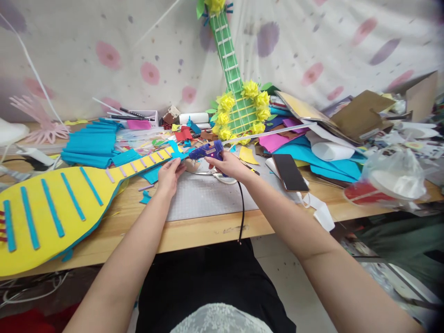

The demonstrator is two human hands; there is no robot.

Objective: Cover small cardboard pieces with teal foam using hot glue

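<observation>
1. The right hand [227, 164] has its fingers wrapped around the handle of a blue-purple plastic glue gun [208, 150], whose nozzle points left.
2. The left hand [168, 176] has its fingers pinching a bright blue, flat paper-like piece [177, 151] at the neck end of a flat yellow guitar shape; the hidden side of the grip cannot be told.
3. The nozzle is just beside the blue piece and the left fingertips.
4. The yellow guitar shape [63, 203], edged in blue with blue and pale purple strips across it, lies on the left of the wooden desk [208, 236], its neck reaching the left hand.
5. Below the gun, white-handled scissors [227, 179] lie on a grey gridded cutting mat [208, 199]; a black cord [243, 203] hangs past the desk's edge.
6. A dark-screened phone [290, 172] lies to the right.
7. Behind, a green guitar shape with yellow flowers [233, 74] leans upright against a patterned curtain [132, 51].
</observation>
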